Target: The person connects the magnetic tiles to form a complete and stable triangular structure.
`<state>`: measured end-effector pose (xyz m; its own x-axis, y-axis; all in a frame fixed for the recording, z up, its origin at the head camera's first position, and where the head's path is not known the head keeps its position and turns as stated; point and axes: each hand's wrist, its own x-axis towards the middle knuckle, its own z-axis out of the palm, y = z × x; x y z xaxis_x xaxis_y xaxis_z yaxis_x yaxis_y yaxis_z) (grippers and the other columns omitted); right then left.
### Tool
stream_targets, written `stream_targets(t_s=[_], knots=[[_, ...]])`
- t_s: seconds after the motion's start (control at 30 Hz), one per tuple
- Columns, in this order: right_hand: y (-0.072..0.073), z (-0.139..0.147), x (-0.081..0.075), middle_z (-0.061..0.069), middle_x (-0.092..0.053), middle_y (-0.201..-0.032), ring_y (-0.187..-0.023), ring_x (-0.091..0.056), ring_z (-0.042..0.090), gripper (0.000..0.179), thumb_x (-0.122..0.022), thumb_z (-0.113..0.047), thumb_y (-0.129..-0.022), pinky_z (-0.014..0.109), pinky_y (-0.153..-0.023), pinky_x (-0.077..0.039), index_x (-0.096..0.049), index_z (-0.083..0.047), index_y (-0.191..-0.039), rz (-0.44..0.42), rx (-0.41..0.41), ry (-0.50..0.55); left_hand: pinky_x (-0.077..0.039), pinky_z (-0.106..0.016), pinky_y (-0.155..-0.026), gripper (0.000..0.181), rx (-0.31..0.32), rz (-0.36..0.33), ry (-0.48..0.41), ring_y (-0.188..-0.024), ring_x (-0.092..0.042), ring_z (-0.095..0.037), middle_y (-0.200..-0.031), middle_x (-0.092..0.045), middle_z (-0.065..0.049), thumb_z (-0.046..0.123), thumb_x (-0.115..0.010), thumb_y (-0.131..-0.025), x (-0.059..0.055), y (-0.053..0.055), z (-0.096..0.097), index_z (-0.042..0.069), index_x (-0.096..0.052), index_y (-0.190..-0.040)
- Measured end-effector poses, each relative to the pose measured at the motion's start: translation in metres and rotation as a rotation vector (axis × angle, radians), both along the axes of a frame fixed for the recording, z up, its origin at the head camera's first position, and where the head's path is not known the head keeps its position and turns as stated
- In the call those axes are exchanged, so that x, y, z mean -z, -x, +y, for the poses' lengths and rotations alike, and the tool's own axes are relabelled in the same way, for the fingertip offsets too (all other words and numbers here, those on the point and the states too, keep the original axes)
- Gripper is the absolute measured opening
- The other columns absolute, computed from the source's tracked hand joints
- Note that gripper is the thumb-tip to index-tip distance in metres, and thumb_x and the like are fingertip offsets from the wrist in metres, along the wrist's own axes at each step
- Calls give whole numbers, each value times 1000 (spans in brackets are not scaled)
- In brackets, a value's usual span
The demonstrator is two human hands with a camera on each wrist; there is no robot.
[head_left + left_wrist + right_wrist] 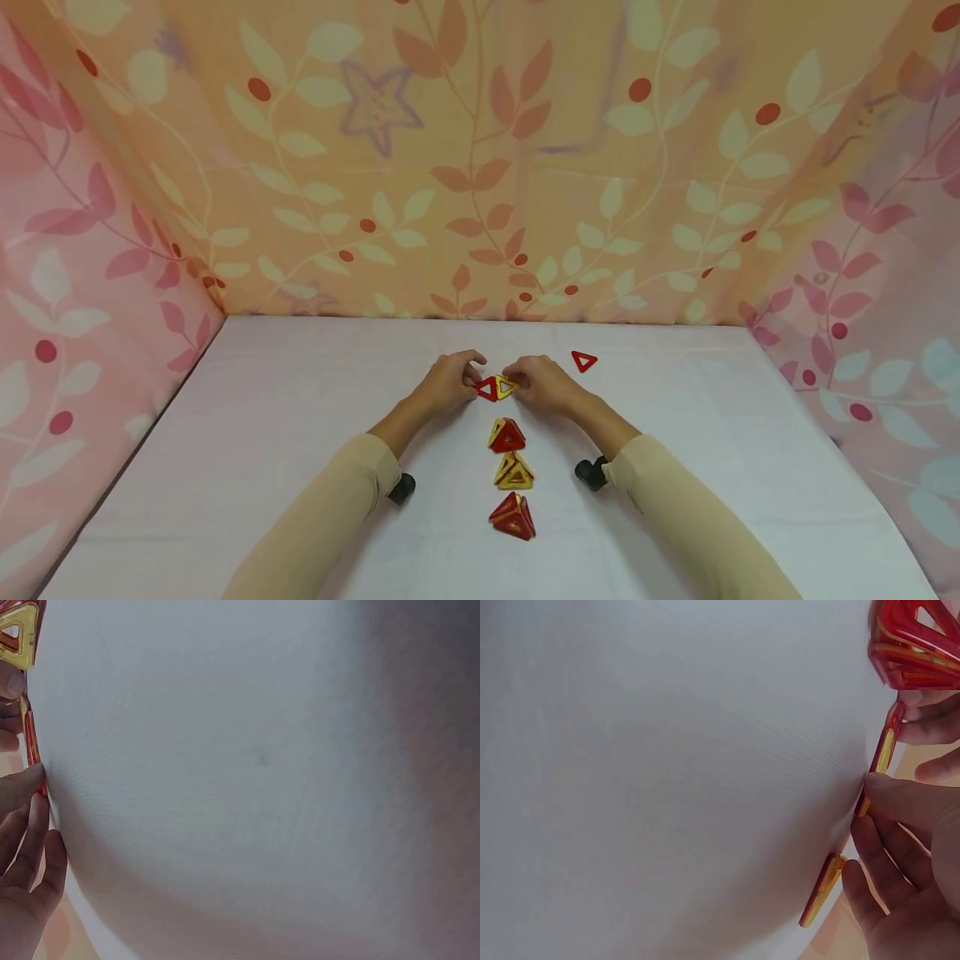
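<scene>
A red triangular tile (pixel 493 389) and a yellow triangular tile (pixel 503 395) lie edge to edge on the white table. My left hand (pixel 448 382) pinches the red tile's outer corner between thumb and fingers. From the other side, my right hand (pixel 546 385) pinches the yellow tile's outer corner. Both wrist views catch the tiles nearly edge-on; in the right wrist view the thumb (pixel 904 796) presses on the yellow tile's top while fingertips are beneath.
Toward me stand a red-and-yellow pyramid (pixel 510 438), a mostly yellow pyramid (pixel 516 478) and a mostly red one (pixel 514 523), in a line between my forearms. A loose red triangular tile (pixel 592 362) lies beyond my right hand. Patterned cloth (pixel 480 208) rises behind the table.
</scene>
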<state>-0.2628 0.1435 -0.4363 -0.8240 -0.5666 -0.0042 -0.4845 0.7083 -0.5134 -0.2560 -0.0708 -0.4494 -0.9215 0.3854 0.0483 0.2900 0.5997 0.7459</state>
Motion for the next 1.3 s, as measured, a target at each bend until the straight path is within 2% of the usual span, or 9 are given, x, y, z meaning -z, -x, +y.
stream_targets(t_s=[0.27,0.57,0.7,0.97,1.3], knots=[[-2,-1,4,10,-72,-111,-101,-66,22,29,-74,-3,-87,39,-95,-52,-72,0,-116,47,9,-6,-55,-34,-85,43,-7,-15,11,-86,-63,-19,-95,-70,-8,-11,-72,-82,-2,-2,2,1,-62,-122],[0,-3,3,9,-71,-105,-98,-65,22,25,-74,-2,-87,40,-93,-53,-73,0,-112,66,-21,-31,-55,-36,-87,43,29,46,3,-90,-65,-22,-97,-70,-11,-9,-71,-83,-2,-5,0,0,-60,-123],[0,-4,3,9,-71,-104,-98,-65,22,24,-73,0,-87,40,-93,-53,-74,1,-111,69,-25,-40,-54,-40,-91,43,32,37,-27,-94,-66,-23,-98,-71,-10,-8,-72,-84,-4,-5,-2,1,-60,-124],[-1,-5,3,9,-71,-105,-99,-65,22,25,-74,0,-87,39,-94,-53,-73,0,-112,48,4,-37,-55,-38,-89,42,38,25,-113,-93,-68,-24,-98,-72,-11,-9,-72,-84,-3,-3,-2,-1,-60,-124],[-1,-4,2,8,-71,-105,-99,-66,22,26,-74,-1,-87,39,-93,-53,-73,-1,-112,27,15,-17,-58,-35,-83,42,27,-56,-246,-89,-71,-27,-101,-70,-18,-9,-71,-85,-5,-4,5,-5,-58,-125]])
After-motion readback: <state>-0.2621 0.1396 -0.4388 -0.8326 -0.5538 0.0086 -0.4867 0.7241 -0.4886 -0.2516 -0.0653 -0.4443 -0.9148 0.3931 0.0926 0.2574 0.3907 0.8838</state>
